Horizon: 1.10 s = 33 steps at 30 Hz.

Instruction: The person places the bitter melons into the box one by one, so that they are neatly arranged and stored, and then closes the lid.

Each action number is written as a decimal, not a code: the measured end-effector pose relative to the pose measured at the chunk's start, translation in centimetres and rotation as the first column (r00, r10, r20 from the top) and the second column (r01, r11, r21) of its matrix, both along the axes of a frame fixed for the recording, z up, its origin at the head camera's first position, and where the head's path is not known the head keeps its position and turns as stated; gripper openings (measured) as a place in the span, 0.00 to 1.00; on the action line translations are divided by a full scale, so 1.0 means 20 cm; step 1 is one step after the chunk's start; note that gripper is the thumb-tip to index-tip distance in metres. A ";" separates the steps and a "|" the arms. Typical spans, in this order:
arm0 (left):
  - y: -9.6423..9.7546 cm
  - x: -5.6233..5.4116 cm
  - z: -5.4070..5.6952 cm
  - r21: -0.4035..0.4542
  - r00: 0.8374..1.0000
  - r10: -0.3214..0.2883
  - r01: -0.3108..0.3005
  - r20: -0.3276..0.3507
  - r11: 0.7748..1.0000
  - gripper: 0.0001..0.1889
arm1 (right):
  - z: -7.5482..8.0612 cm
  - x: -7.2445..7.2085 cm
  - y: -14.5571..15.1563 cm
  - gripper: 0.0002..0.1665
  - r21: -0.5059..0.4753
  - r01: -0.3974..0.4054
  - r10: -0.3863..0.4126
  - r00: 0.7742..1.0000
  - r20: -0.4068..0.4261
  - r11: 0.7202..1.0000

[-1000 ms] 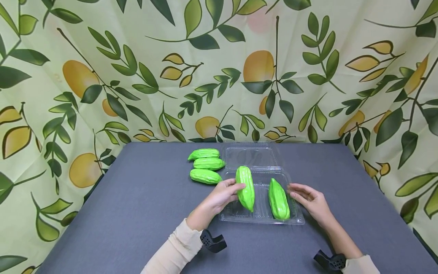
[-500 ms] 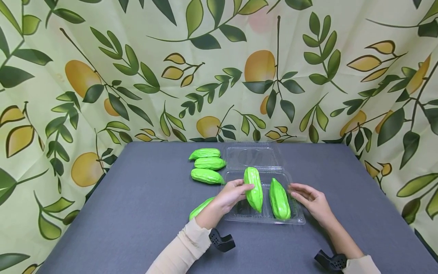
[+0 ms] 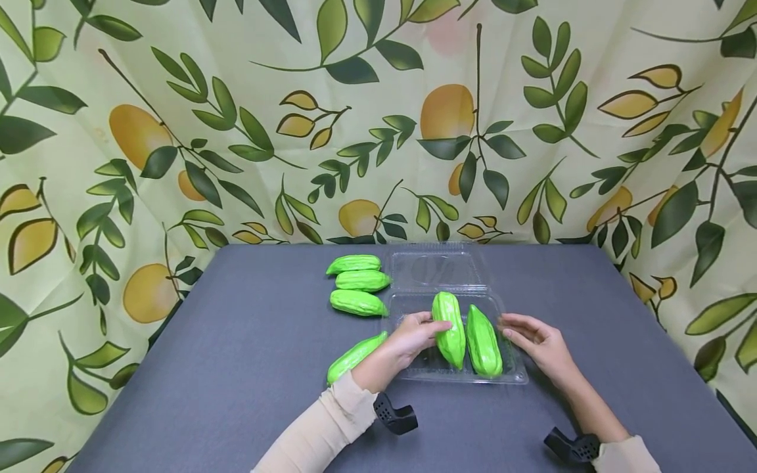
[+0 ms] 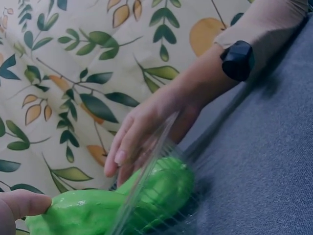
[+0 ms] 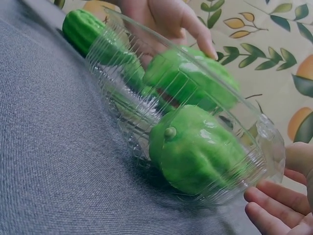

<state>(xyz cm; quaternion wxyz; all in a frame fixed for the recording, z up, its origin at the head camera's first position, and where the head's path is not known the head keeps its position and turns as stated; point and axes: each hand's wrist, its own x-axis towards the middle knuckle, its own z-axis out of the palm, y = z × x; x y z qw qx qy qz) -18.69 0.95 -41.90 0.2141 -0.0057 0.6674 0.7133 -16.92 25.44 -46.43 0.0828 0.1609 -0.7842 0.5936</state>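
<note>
My left hand [image 3: 415, 336] pinches a bright green bitter gourd [image 3: 451, 332], thumb on top, over the middle of a clear plastic clamshell box [image 3: 414, 376]. A second bitter gourd [image 3: 483, 343] lies in the box's right side, close beside the held one. In the right wrist view the held gourd [image 5: 193, 78] leans above the gourd in the box [image 5: 195, 149], seen through the clear wall. My right hand [image 3: 543, 345] is at the box's right end, fingers loosely extended at its rim; the left wrist view also shows this hand [image 4: 151, 127] with relaxed fingers.
Several more bitter gourds lie left of the box: a stacked row with one gourd [image 3: 357, 303] nearest, and another gourd [image 3: 355, 358] partly behind my left forearm. The open lid [image 3: 437, 269] lies flat behind the box. A leaf-patterned curtain [image 3: 378, 131] stands behind the grey table [image 3: 266, 341].
My left hand has carried its bitter gourd rightward, close to the one in the box. The gourd near my left forearm has come into view. My right hand stays nearly still.
</note>
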 end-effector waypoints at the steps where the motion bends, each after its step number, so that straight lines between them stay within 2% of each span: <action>1: 0.01 0.00 0.00 0.003 1.000 0.000 0.000 0.005 1.000 0.25 | 0.00 0.00 0.00 0.20 0.011 0.005 -0.005 1.000 0.005 1.000; 9: 0.04 0.00 -0.03 -0.055 0.999 0.000 0.001 0.033 0.998 0.24 | 0.01 0.00 0.00 0.21 0.021 -0.011 0.010 0.999 0.044 1.000; 19: 0.07 0.00 -0.05 -0.093 0.998 0.008 -0.003 0.057 0.996 0.22 | 0.02 0.04 0.00 0.20 -0.062 -0.059 0.063 0.996 0.062 0.996; 26: 0.08 0.00 -0.07 -0.095 0.999 0.006 -0.001 0.052 0.995 0.22 | 0.04 0.05 0.01 0.23 -0.101 -0.116 0.129 0.981 0.141 0.988; 33: 0.08 0.00 -0.07 -0.114 0.999 0.021 -0.016 0.045 0.993 0.22 | 0.04 0.05 0.02 0.25 -0.084 -0.106 0.120 0.975 0.186 0.991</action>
